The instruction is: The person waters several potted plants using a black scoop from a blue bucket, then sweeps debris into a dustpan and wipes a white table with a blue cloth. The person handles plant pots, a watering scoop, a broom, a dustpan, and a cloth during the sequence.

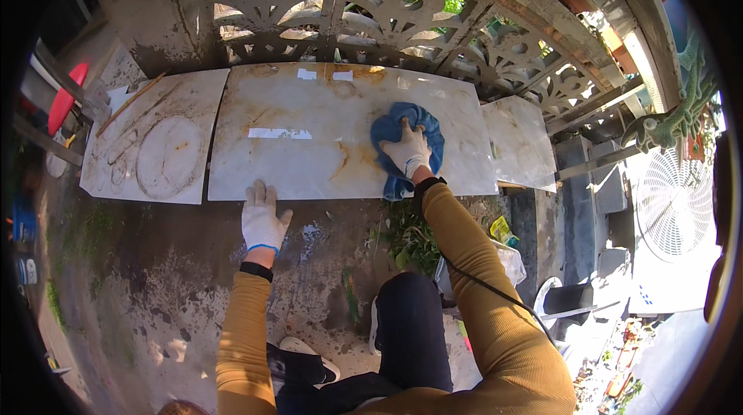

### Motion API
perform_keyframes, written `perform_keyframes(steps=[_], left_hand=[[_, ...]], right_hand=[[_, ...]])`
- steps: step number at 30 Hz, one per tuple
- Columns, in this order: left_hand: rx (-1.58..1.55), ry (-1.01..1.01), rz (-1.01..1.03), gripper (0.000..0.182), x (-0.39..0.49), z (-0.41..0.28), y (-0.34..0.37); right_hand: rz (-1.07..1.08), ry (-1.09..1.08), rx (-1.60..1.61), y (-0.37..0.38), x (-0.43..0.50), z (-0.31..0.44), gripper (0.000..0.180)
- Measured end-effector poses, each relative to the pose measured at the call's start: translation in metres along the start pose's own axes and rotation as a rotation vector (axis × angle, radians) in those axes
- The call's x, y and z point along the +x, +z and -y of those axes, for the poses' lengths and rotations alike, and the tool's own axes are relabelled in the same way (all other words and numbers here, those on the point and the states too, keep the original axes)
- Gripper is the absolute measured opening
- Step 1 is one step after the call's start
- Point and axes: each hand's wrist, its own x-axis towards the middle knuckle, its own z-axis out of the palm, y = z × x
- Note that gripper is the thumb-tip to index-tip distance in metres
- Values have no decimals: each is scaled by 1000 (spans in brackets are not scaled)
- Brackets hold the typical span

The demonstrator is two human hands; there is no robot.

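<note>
A blue cloth (432, 125) lies bunched on a white slab (290, 165) with rusty brown stains. My right hand (406, 151), in a white knit glove, presses down on the cloth with its fingers spread. My left hand (264, 218), gloved the same way, holds nothing; its fingertips reach the slab's front edge. A torn white strip (278, 133) sticks to the slab between my hands. Two smaller white patches (342, 75) are near the back edge.
To the left, a second slab (215, 107) bears ring-shaped dirt marks and a thin stick (127, 104). A smaller slab (516, 131) adjoins on the right. Behind stands a pierced concrete block wall (371, 20). Leafy plants (412, 235) grow below, and a cactus (667, 125) juts in at right.
</note>
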Motion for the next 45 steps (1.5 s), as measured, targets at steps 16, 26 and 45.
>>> perform_keyframes(steps=[16,26,45], left_hand=[[157,24,-227,44,2,-7,24],[-12,-9,-290,41,1,-9,27],[-12,-53,-288,42,-1,-5,45]], right_hand=[[-64,-630,-94,12,115,7,48],[-314,177,85,-30,246,-116,53],[32,-792,-8,14,79,24,47]])
